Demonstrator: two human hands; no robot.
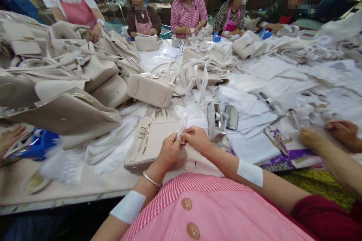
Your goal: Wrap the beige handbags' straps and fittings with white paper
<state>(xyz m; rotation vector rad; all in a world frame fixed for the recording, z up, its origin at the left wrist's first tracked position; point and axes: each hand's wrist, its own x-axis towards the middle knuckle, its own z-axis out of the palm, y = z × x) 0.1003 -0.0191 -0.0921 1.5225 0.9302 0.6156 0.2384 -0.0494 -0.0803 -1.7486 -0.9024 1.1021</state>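
Observation:
My left hand (171, 147) and my right hand (197, 139) meet in front of my apron, both closed in a pinch on a thin white-wrapped strap (184, 120). Its upper end sticks up above my fingers; the lower part is hidden by them. Just under and to the left of my hands lies a beige handbag (155, 139) with a gold zipper and a small buckle strap. To the right of the bag stands a grey tape dispenser (217, 120).
A phone (232, 117) lies beside white paper sheets (251, 120). Beige bags (76, 109) pile up at left, near a blue tape dispenser (38, 145). Another beige bag (149, 90) lies ahead. A co-worker's hands (315, 139) work at right; several people sit or stand across the table.

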